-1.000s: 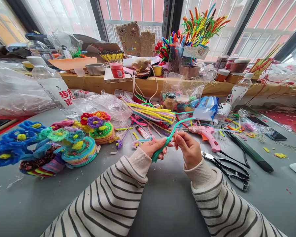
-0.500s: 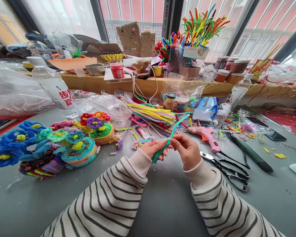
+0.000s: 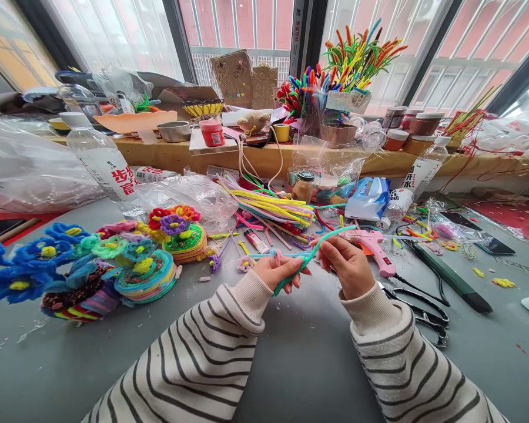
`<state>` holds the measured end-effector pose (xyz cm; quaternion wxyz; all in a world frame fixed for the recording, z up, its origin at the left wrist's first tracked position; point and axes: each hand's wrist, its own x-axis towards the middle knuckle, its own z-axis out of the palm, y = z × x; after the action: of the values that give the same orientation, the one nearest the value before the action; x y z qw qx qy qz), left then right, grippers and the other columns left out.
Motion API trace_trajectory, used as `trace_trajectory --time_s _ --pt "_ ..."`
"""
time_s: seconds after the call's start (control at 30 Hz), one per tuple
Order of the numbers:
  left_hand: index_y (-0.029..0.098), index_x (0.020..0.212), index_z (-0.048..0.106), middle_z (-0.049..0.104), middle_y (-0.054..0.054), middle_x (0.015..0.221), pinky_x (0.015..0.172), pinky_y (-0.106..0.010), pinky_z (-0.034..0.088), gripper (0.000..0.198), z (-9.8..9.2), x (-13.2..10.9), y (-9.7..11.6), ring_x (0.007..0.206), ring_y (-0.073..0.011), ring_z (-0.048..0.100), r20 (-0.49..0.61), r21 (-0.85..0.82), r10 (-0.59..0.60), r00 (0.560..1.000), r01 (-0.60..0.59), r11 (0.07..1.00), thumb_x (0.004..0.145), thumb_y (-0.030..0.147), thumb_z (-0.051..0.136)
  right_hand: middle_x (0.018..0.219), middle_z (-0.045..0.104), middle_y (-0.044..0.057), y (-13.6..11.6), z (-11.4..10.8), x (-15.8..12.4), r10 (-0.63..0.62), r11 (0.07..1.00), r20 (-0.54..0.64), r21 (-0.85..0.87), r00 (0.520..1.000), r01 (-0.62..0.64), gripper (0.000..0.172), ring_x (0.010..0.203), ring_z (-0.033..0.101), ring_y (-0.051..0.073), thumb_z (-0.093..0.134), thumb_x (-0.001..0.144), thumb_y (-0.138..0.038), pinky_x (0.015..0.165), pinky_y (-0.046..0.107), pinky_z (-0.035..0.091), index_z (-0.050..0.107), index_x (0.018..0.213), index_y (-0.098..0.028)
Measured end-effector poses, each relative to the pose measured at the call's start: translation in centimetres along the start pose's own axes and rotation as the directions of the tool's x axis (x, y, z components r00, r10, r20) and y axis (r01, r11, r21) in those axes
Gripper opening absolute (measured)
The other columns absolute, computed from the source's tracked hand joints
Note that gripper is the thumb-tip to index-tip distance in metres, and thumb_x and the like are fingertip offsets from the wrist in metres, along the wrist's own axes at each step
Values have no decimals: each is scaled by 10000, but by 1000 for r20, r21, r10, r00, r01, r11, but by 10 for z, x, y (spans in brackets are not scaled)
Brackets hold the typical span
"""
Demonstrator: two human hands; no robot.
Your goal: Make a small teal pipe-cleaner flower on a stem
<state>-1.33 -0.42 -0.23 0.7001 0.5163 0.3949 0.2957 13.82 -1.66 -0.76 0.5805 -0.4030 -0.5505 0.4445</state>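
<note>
A mint-green pipe cleaner (image 3: 307,257) runs between my hands, its free end pointing up and to the right. My left hand (image 3: 277,273) is closed on its folded lower part, thumb on top. The fingers of my right hand (image 3: 344,261) pinch near the strand's middle; the exact contact is partly hidden. Just behind my left fingers are a light blue stem and a small pink curl (image 3: 275,254). Left of my hands stand pipe-cleaner flowers (image 3: 48,252) in coiled pots (image 3: 145,279).
A pink glue gun (image 3: 381,252) and black-handled scissors (image 3: 423,311) lie right of my right hand, near a dark green bar (image 3: 456,279). Behind my hands are a pipe-cleaner bundle (image 3: 268,205), a small jar (image 3: 303,187) and a glue tube (image 3: 255,241). Bottles (image 3: 101,158) stand farther back.
My right hand has moved slightly right, away from the left. The pipe cleaner's free end has swung down to the right, and the strand between my hands lies flatter.
</note>
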Motion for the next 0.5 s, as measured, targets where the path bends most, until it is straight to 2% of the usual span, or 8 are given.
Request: trace_trajectory --time_s 0.23,0.43,0.5 --pt "105 625 617 513 23 433 364 -176 294 348 0 0 -2 335 -32 398 -31 145 99 995 -93 985 600 447 553 489 463 -43 2 -3 1 -9 990 -119 -138 993 -7 184 422 405 64 540 679 -340 406 205 331 541 668 -157" --pt "109 615 613 528 16 450 368 -173 295 343 -2 0 0 350 -32 405 -31 105 113 993 -109 988 593 447 559 638 551 14 11 -6 1 -143 943 -216 -326 966 66 175 595 508 130 580 637 -335 524 251 407 570 680 -165" --pt "109 619 613 531 16 455 370 -173 300 340 -2 -1 2 351 -33 407 -24 109 107 994 -104 989 591 444 562 597 545 6 11 -8 2 -105 958 -213 -283 971 42 174 548 492 116 578 639 -339 496 242 395 565 645 -166"
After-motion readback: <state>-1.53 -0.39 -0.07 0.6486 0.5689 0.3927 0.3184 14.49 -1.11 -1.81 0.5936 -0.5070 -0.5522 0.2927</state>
